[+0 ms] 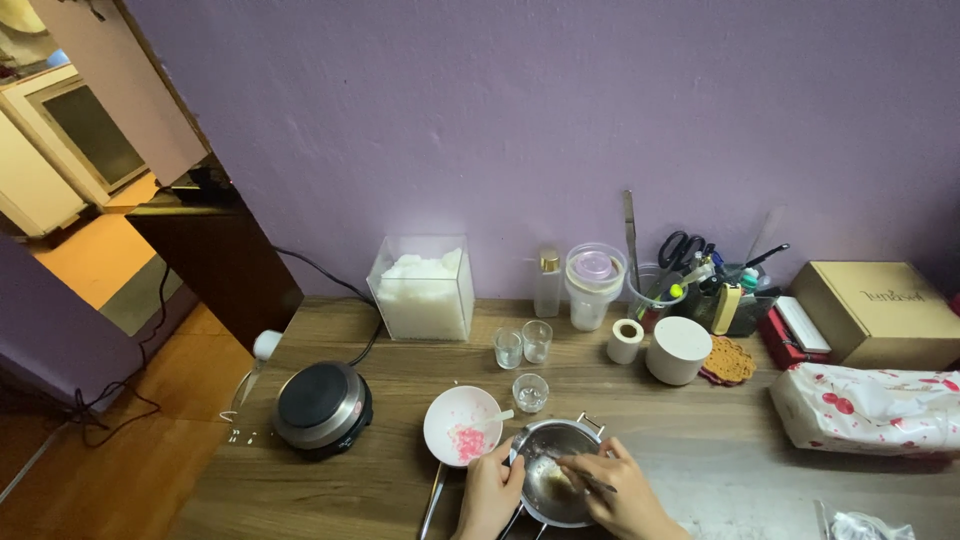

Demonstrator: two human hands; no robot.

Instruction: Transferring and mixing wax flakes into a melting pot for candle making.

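Item: small steel melting pot, near desk edge, btwn my hands. I judge it light, rigid, slick-walled; best held at the rim or side handle.

Left hand: clasped on pot's left rim.

Right hand: pinching a thin stirring tool, tip inside the pot; contents pale, prob. wax, view unclear.

Adjacent: white bowl w/ pink bits, just left of pot; hot plate further left.

- Your wooden worktop carries a hotplate, pink bowl and steel pot.
- Behind them you have three small glasses, a clear box, white cylinder and cardboard box.
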